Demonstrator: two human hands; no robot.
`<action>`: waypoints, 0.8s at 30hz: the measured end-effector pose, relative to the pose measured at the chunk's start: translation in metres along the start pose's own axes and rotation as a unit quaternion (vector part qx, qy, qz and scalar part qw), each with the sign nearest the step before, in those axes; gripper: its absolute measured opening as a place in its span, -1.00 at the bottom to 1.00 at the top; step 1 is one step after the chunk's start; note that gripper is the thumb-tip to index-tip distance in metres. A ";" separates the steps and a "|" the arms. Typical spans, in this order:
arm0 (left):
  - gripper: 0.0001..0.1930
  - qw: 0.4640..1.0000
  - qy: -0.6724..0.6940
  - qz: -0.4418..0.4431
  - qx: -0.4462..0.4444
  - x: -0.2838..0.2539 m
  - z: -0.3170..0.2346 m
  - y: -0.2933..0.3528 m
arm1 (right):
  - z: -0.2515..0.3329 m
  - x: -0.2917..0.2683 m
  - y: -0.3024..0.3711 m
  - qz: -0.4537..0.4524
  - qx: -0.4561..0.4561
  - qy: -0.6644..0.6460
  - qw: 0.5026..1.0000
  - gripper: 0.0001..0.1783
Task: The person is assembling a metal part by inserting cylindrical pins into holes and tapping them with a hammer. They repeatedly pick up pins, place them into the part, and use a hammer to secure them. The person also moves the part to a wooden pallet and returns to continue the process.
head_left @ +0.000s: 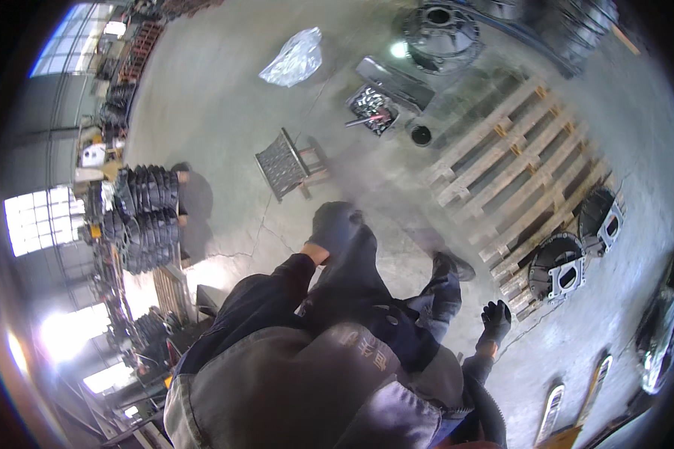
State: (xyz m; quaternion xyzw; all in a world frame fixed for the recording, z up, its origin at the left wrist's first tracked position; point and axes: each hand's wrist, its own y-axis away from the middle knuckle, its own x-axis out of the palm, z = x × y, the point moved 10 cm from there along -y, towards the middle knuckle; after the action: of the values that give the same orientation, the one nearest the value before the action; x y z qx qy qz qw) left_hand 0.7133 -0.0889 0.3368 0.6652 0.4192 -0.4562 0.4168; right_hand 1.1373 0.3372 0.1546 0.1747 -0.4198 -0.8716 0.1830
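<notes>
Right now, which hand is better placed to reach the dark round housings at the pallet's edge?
Probably the right: the gloved right hand is out on that side, close to the nearer housing at the edge of the pallet. The left hand is by the left leg, farther away.

Left hand point(338, 224) forward, right hand point(496, 322) (half-curled) out sideways

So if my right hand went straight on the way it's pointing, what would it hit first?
Probably the wooden pallet, though depth is unclear and your right hand may pass above it.
</notes>
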 end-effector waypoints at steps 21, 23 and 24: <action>-0.69 0.965 0.096 -0.219 -0.106 -0.218 0.358 -0.097 | 0.102 0.481 0.097 0.239 -0.109 0.107 0.959 -0.70; -0.67 0.965 0.089 -0.210 -0.130 -0.234 0.357 -0.138 | 0.105 0.524 0.081 0.254 -0.079 0.087 0.960 -0.65; -0.67 0.964 0.081 -0.223 -0.122 -0.247 0.353 -0.161 | 0.102 0.557 0.077 0.289 -0.016 0.079 0.954 -0.65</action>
State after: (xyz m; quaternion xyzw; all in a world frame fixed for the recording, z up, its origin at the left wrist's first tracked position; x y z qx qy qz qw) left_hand 0.4142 -0.4147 0.4618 0.5335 0.6419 -0.4275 0.3473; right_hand 0.6183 0.1012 0.1912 0.1113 -0.4224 -0.7713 0.4629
